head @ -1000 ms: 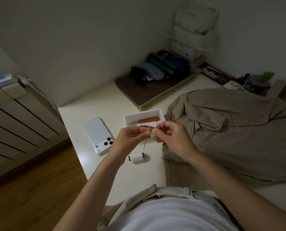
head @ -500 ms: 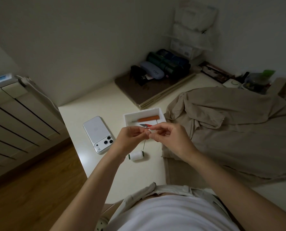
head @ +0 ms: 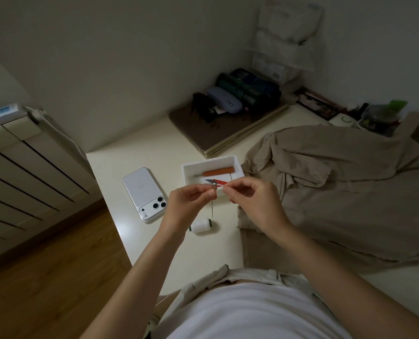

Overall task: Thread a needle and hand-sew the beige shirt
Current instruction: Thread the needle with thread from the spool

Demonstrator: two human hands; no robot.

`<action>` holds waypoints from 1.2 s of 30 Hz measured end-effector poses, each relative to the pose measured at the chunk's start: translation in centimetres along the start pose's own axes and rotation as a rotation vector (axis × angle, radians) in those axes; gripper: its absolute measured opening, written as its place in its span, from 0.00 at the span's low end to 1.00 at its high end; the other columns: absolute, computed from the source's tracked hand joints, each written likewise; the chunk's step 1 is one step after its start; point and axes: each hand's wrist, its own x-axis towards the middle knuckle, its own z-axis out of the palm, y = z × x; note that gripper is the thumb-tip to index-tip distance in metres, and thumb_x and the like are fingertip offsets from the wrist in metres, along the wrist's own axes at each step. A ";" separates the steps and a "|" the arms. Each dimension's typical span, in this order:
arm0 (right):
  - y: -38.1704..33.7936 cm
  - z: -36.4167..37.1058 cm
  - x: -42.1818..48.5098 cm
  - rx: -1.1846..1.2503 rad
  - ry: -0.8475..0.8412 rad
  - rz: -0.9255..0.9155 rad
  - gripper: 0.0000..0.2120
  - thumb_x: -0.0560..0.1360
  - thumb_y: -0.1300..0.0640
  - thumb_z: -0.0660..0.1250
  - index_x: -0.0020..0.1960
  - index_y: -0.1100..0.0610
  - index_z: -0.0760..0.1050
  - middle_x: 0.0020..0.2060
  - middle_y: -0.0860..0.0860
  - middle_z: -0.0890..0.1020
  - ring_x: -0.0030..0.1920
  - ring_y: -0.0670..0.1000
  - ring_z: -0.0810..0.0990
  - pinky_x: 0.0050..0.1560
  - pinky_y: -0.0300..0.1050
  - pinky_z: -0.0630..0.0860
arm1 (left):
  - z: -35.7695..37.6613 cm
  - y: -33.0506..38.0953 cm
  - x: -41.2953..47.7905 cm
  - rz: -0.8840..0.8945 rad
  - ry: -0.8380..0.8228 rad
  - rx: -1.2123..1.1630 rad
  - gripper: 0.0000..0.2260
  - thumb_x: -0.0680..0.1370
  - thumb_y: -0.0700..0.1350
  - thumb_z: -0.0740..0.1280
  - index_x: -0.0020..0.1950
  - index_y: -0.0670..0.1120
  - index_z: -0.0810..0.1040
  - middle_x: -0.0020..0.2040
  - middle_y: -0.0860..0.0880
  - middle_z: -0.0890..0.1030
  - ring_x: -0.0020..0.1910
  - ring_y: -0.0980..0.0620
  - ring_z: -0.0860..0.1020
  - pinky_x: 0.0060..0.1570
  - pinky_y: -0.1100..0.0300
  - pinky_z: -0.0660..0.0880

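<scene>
Two things could not be made out: whether the thin dark strand (head: pixel 212 209) hanging under the left hand (head: pixel 191 200) was needle or thread, and what, if anything, sat between the pinched tips of the right hand (head: pixel 251 198). A glint of metal at the left fingertips was too small to name. The strand pointed down at the spool of white thread (head: pixel 201 225), which lay on its side on the cream table (head: pixel 130 165), partly behind the left wrist. The beige shirt (head: pixel 338 192) lay crumpled on the table to the right, near the right hand, and was cut off by the frame edge.

Beyond the hands sat a white tray (head: pixel 186 171), its near wall covered by the fingers. Inside it lay an orange-handled tool (head: pixel 219 171) and red-handled snips (head: pixel 219 182). A white phone (head: pixel 143 192) lay face down left of the tray, and a glasses case (head: pixel 224 100) rested on a brown board (head: pixel 198 133) at the back.

Both hands hung above the table, close together yet apart. The left thumb and forefinger gripped the strand's top end, with the other fingers curled. The right thumb and forefinger pressed tip to tip, and the rest were loosely curled.
</scene>
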 end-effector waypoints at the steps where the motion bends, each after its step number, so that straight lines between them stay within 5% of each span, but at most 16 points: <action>1: -0.1 0.1 0.0 0.031 0.016 0.008 0.04 0.72 0.62 0.72 0.44 0.54 0.81 0.35 0.46 0.82 0.36 0.41 0.80 0.42 0.33 0.77 | 0.1 -0.1 -0.1 -0.005 0.012 -0.031 0.02 0.73 0.36 0.71 0.44 0.42 0.81 0.30 0.56 0.82 0.32 0.65 0.78 0.35 0.75 0.71; 20: -0.1 1.7 -1.6 0.260 0.100 0.080 0.02 0.73 0.65 0.70 0.45 0.61 0.81 0.39 0.57 0.84 0.38 0.51 0.85 0.35 0.37 0.79 | 1.6 -2.3 -1.4 -0.023 0.037 -0.209 0.04 0.75 0.38 0.68 0.42 0.44 0.82 0.36 0.53 0.84 0.38 0.61 0.80 0.40 0.72 0.73; 36: 0.3 1.7 -1.9 0.220 0.107 0.027 0.05 0.73 0.65 0.70 0.47 0.65 0.81 0.38 0.55 0.84 0.38 0.49 0.84 0.35 0.38 0.80 | 1.8 -2.4 -1.4 0.008 0.046 -0.170 0.04 0.76 0.36 0.68 0.45 0.39 0.82 0.35 0.52 0.84 0.37 0.62 0.80 0.39 0.73 0.72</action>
